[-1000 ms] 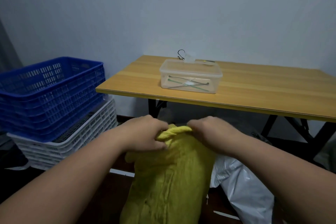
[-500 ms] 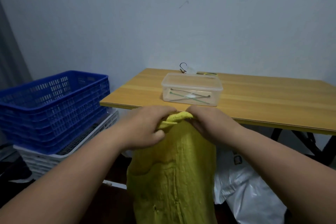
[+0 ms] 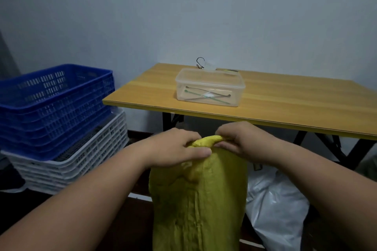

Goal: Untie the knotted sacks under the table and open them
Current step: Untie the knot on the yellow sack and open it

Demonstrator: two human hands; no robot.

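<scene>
Your hands, left [image 3: 179,149] and right [image 3: 242,140], pinch the knotted top of the upright yellow woven sack [image 3: 199,199] from opposite sides, directly before the wooden table [image 3: 295,104]; both sit equally near.

hands: left hand [image 3: 175,149] and right hand [image 3: 242,140] side by side on the bunched top of the tall yellow woven sack [image 3: 199,199], touching it
beyond the hands: wooden-topped folding table [image 3: 295,106], clear plastic lidded box [image 3: 210,86] on it, thin sticks inside
left of the left hand: blue slotted plastic crate [image 3: 55,106] stacked on a white slotted plastic crate [image 3: 67,165], on the floor
right of the sack, below the right hand: white plastic bag [image 3: 273,210], just beside it
</scene>
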